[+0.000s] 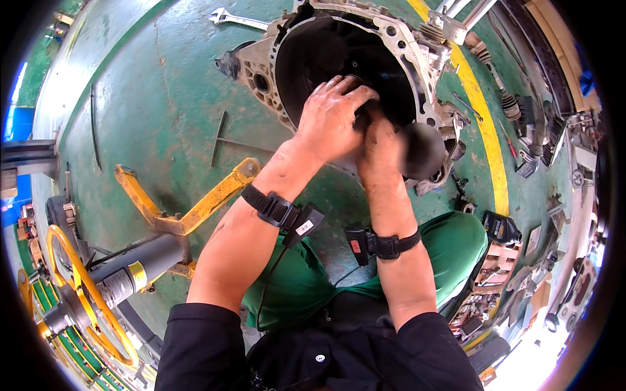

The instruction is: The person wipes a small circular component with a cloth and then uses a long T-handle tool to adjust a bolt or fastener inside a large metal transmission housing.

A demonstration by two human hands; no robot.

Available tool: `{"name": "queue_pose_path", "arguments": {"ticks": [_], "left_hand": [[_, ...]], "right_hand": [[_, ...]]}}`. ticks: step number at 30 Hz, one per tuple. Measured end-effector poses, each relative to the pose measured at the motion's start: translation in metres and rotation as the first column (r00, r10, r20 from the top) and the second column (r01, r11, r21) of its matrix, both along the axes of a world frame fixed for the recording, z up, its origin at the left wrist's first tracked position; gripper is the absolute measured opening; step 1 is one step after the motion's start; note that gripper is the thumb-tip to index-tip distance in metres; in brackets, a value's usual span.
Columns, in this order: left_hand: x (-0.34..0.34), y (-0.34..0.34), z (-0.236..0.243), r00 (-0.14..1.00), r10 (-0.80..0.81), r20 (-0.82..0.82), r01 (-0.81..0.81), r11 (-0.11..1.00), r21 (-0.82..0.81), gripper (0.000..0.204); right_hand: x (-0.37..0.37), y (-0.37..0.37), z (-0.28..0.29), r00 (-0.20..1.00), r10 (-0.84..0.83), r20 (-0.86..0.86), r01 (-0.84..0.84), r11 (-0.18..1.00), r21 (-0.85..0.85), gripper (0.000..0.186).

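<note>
On the green floor point(163, 98) sits the bell housing point(417, 58), open mouth up; I've got left hand point(329, 120) and right hand point(381, 146) clenched together on a dark part inside. Seating step, I judge; next needs firm, even pressure

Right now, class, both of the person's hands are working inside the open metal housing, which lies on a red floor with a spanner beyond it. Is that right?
Not quite: the floor is green, not red, with a yellow stripe painted on it. The head view shows this. The rest holds: the left hand and right hand work inside the open metal housing, and the spanner lies beyond it.
</note>
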State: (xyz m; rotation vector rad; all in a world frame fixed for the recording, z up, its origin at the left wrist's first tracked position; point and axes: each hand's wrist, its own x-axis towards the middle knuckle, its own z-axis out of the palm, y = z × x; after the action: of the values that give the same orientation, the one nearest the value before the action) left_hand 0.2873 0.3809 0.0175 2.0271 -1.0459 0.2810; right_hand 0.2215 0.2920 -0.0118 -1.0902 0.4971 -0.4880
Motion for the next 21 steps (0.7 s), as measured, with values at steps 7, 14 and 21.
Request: {"name": "queue_pose_path", "arguments": {"ticks": [7,14,21], "left_hand": [[0.003,-0.003,-0.002,1.0,0.011,0.0,-0.011,1.0,0.018,0.033],[0.009,0.002,0.004,0.999,0.054,0.003,-0.054,0.997,0.062,0.026],[0.05,0.009,-0.005,0.956,0.288,-0.054,-0.287,0.957,0.032,0.016]], "right_hand": [[0.008,-0.008,-0.015,0.993,-0.054,-0.104,0.027,0.968,-0.249,0.032],[0.009,-0.013,0.012,0.981,0.023,-0.195,-0.008,0.997,0.075,0.039],[0.004,-0.009,-0.004,0.986,-0.066,-0.151,0.026,0.967,-0.252,0.041]]}}
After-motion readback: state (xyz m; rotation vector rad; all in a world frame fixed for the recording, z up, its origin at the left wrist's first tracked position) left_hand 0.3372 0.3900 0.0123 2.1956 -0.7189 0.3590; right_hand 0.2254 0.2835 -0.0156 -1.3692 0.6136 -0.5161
